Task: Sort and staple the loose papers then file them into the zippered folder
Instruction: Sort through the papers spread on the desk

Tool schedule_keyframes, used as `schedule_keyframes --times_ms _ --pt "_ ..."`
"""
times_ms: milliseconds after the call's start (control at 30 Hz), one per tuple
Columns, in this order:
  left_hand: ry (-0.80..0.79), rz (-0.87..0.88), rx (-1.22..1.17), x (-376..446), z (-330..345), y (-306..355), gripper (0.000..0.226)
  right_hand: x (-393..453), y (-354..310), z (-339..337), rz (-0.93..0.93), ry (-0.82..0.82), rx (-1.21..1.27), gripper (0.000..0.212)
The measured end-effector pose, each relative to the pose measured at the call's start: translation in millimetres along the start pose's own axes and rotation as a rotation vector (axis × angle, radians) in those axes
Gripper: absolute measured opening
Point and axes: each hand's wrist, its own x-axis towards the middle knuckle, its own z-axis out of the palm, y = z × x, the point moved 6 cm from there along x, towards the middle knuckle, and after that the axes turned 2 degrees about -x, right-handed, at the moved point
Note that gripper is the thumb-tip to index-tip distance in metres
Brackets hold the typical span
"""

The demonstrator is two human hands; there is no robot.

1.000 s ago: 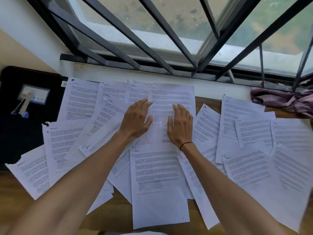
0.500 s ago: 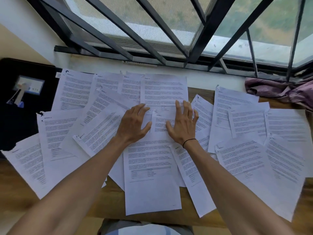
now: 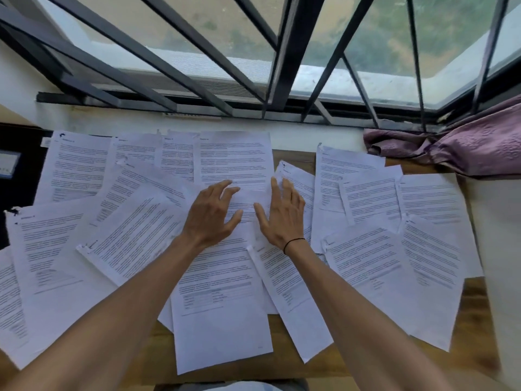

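On a wooden table (image 3: 293,362) beneath a barred window (image 3: 282,66), loose papers (image 3: 135,238) lie fanned out and overlapping from edge to edge, printed side up; a person's left hand (image 3: 208,215) and right hand (image 3: 282,218) rest side by side near the middle of the spread, palms down, fingers loosely extended and slightly splayed, gripping nothing; both lie on a sheet (image 3: 245,204) partly tucked under its neighbours, the thumbs apart with a strip of that page showing between them; a thin black band (image 3: 293,244) circles the right wrist; at the far left edge, a black folder (image 3: 22,165) with a small label lies partly under the outermost pages; a crumpled purple cloth (image 3: 456,148) sits at the far right corner by the sill.
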Motion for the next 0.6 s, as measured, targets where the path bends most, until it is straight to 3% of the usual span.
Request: schedule_keyframes --times_ms 300,600 --pt "-0.041 0.045 0.000 26.6 18.0 45.5 0.056 -2.0 47.6 -25.0 0.046 0.136 -0.043 0.072" --pt "-0.067 0.047 0.021 38.4 35.1 68.1 0.056 -7.9 71.8 -19.4 0.068 0.050 -0.020 0.074"
